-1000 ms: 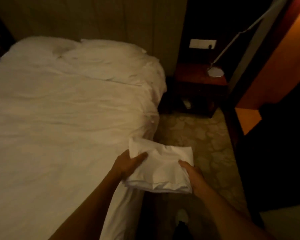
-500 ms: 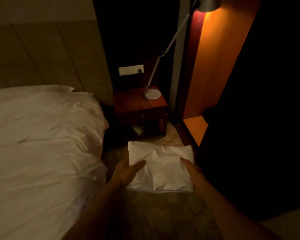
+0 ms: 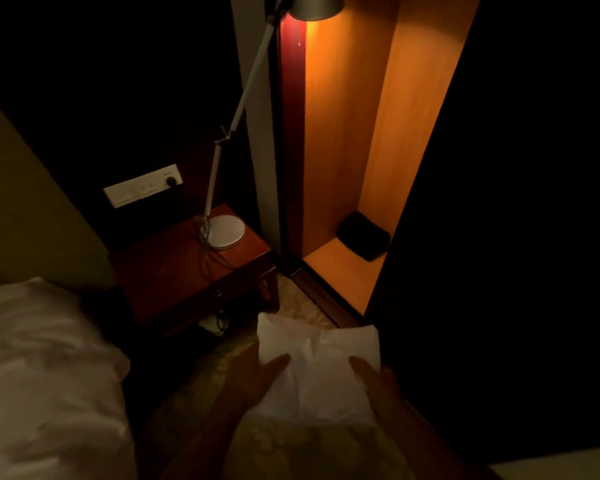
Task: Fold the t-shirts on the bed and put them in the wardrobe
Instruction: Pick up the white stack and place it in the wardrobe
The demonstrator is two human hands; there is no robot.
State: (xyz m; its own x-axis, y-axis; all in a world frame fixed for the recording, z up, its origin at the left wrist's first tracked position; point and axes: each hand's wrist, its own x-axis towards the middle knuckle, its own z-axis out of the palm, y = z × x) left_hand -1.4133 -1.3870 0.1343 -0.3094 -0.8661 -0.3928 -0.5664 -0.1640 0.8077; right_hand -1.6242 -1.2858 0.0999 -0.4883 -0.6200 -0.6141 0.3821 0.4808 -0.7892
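T-shirt (image 3: 321, 368), folded into a white block, is being carried flat between both hands above the patterned floor (image 3: 302, 448), clear of the bed (image 3: 42, 372) lying off beyond the left hand. The left hand (image 3: 257, 379) is gripping its left edge with the thumb laid over the top, and the right hand (image 3: 378, 379) is gripping the right edge the same way; the fingers beneath are hidden. Ahead of the right hand and a little past it, the lit wardrobe (image 3: 347, 140) is standing open, with a dark folded item (image 3: 363, 236) sitting at the back of its orange shelf (image 3: 333, 268). Ahead of the left hand, the lamp (image 3: 222, 232) is standing on the bedside table (image 3: 187, 271).

Judging by this, the step in hand is the carry to the shelf. To do it well, both hands ought to be keeping the block level and lightly squeezed so the folds are not sliding apart. The free shelf area in front of the dark item looks like the place to aim for, lowering the far edge first. The frame is dim and blurred, so how neat the folds are is hard to tell
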